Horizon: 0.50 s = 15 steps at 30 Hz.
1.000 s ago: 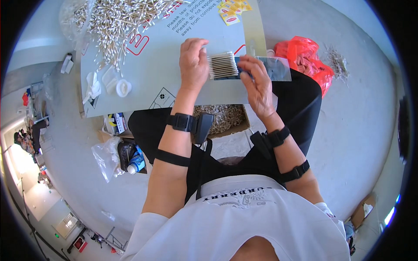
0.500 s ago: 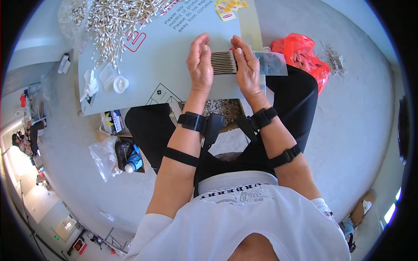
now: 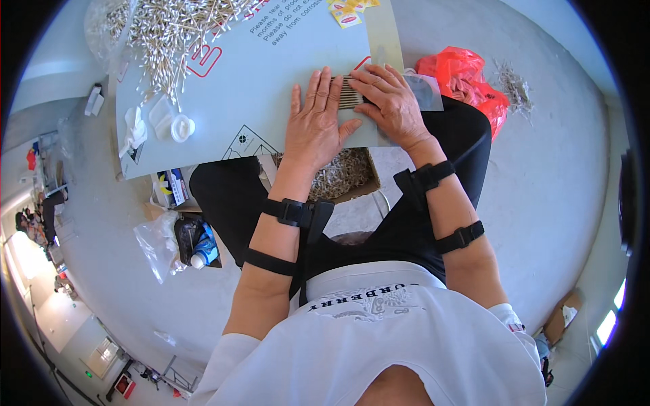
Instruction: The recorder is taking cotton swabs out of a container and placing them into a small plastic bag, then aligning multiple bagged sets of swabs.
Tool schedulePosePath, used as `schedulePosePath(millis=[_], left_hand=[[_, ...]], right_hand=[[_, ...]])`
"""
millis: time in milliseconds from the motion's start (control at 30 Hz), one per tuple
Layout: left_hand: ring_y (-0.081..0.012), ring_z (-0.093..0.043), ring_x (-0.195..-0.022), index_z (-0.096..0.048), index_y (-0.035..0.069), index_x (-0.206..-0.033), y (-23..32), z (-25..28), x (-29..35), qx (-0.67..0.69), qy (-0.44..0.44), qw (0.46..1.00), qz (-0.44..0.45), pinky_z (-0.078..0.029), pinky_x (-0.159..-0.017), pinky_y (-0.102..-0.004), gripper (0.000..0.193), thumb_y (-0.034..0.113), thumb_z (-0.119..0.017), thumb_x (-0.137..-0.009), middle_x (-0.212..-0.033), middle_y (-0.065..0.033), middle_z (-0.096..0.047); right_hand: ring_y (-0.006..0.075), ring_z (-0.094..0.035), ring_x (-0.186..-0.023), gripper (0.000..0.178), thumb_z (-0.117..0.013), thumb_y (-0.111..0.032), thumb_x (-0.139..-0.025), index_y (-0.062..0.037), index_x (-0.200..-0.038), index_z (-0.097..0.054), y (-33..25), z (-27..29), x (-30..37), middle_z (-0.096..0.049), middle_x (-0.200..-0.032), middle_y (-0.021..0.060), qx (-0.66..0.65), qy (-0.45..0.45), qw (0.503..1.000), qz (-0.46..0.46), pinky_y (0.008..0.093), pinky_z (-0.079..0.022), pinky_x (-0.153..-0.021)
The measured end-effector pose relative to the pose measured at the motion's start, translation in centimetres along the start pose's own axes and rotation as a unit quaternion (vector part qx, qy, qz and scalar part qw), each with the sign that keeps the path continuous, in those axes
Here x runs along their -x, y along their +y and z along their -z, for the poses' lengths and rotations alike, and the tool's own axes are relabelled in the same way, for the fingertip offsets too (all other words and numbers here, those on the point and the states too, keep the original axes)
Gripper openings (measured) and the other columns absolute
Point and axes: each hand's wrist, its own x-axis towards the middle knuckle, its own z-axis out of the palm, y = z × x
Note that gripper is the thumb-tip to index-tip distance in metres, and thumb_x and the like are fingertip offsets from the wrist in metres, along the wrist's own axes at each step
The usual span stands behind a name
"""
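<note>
A neat row of cotton swabs lies side by side on the grey board; only the brown sticks show, since both hands cover the tips. My left hand lies palm down with its fingers stretched over the left end of the row, thumb pointing right. Over the right end, my right hand is laid palm down, its fingers lightly bent and reaching left, thumb apart. A clear plastic sleeve sticks out beyond the right hand; its inner end is hidden.
A heap of loose cotton swabs covers the board's far left. Nearer are a small round white tub and a crumpled white wrapper. Yellow packets lie at the back. A red bag is at the right; an open box of swabs sits below.
Both hands have turned from standing on edge, palms facing across the row, to lying palm down over its ends. The view has shifted slightly.
</note>
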Motion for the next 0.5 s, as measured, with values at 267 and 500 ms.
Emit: schedulePosePath(millis=[267, 500], left_hand=[[-0.0248, -0.019, -0.146, -0.028, 0.009, -0.150, -0.2, -0.2, 0.0, 0.007, -0.010, 1.000, 0.006, -0.012, -0.118, -0.0499, 0.077, 0.050, -0.054, -0.090, -0.157, -0.0113, -0.023], [-0.0241, -0.016, -0.147, -0.019, 0.011, -0.153, -0.2, -0.4, 0.0, 0.002, -0.020, 1.000, 0.011, -0.010, -0.119, -0.0487, 0.077, 0.050, -0.050, -0.093, -0.159, -0.0098, -0.018]], right_hand=[[0.0289, -0.057, -0.112, 0.028, -0.071, -0.015, -0.079, -0.0100, -0.107, -0.068, -0.3, 0.9, 0.4, -0.064, -0.113, 0.0103, -0.045, 0.162, 0.985, -0.040, 0.0421, -0.046, -0.095], [0.0370, -0.065, -0.071, 0.010, -0.063, -0.014, -0.080, -0.0036, -0.081, -0.062, 0.0, 3.2, 0.9, -0.065, -0.077, 0.0167, 0.031, 0.073, 0.985, -0.153, 0.0448, -0.052, -0.065]])
